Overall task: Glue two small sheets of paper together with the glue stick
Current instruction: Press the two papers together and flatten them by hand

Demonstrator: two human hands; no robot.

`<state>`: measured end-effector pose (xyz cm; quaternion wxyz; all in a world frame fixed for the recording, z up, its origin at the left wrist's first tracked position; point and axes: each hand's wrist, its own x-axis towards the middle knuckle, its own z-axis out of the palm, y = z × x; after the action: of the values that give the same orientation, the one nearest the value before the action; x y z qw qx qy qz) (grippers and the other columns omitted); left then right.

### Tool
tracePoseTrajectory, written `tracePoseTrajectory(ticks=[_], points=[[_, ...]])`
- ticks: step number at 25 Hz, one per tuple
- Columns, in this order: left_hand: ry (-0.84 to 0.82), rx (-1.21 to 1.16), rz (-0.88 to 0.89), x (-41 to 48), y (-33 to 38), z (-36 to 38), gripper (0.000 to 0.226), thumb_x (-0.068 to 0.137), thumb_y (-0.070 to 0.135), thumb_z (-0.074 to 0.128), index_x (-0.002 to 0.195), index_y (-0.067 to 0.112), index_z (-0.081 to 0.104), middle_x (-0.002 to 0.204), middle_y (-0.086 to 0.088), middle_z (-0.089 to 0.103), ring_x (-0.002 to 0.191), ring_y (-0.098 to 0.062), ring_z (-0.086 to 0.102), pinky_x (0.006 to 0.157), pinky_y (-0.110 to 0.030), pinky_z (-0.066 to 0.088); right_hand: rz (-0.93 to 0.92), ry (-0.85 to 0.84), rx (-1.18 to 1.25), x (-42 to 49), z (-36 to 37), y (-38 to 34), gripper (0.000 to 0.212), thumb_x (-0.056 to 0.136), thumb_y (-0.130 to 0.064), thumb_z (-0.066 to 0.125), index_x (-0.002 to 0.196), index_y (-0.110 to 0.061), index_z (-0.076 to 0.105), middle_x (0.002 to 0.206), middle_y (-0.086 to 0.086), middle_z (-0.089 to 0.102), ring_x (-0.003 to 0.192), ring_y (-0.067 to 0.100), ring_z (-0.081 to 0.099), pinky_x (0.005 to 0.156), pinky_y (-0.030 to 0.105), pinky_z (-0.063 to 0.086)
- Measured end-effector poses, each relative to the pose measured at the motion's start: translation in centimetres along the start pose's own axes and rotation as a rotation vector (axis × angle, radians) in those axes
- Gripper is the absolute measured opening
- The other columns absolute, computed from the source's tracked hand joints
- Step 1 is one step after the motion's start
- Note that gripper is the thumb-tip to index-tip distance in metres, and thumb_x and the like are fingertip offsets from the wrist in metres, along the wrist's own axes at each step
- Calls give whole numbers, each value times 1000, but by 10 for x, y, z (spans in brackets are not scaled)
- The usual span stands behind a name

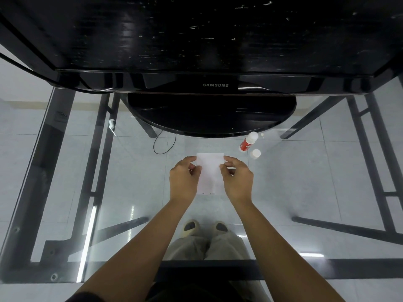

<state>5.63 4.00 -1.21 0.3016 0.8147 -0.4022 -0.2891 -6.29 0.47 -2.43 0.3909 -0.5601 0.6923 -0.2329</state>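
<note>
We see a glass tabletop (130, 171) on a dark metal frame (54, 162), its near edge running across the bottom of the view and its left edge slanting up the left side. At the far end a black Samsung monitor (214, 40) stands on a rounded black base (211, 114), whose front edge curves close to the work area. The glass lies bare to the left of our hands and to the right below the glue, with open room on both sides.

Our left hand (184, 178) and right hand (236, 178) meet at the table's middle, each pinching a side edge of the white paper sheets (210, 171) between thumb and fingers; the fingers are closed on the paper. We cannot tell whether we hold one sheet or two laid together. The far edge lies square to us, the near edge shows between our wrists.

The glue stick (248, 141) lies tilted beyond our right hand, near the base's edge, apart from the paper. Its white cap (256, 153) sits just beside it.
</note>
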Motion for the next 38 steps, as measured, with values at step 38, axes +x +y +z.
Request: tracePoseTrajectory(ticks=[38], points=[[-170, 476, 171, -3, -3, 8, 44, 97, 15, 36, 141, 11, 34, 118, -16, 50, 90, -24, 57, 77, -25, 45, -506, -196, -815, -2, -1, 20, 62, 87, -25, 62, 139, -9, 32, 147, 14, 34, 133, 33, 34, 107, 45, 32]])
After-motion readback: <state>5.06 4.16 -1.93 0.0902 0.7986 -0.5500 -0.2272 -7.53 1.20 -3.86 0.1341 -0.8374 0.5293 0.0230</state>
